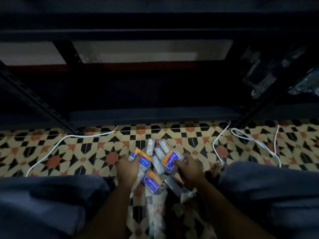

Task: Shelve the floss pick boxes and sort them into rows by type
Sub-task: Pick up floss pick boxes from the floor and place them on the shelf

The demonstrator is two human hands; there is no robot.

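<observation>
1. Your left hand (126, 169) grips an orange-and-blue clear floss pick box (140, 158) reading "Roun…".
2. Your right hand (189, 170) grips a matching box labelled "Smooth" (170, 160).
3. Between your hands, another "Smooth" box (151, 181) tops the pile on the patterned floor tiles (72, 152), near white cables (69, 138) and a dark metal shelf (155, 114).

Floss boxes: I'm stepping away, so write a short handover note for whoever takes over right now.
Left hand grips a box marked "Round". Right hand grips a box marked "Smooth".
The remaining boxes lie in a pile on the tiled floor between the knees, another "Smooth" box among them.
Done: nothing visibly shelved; the dark shelf ahead shows no boxes.
Left: shelve all boxes and sort them into rows by type.
</observation>
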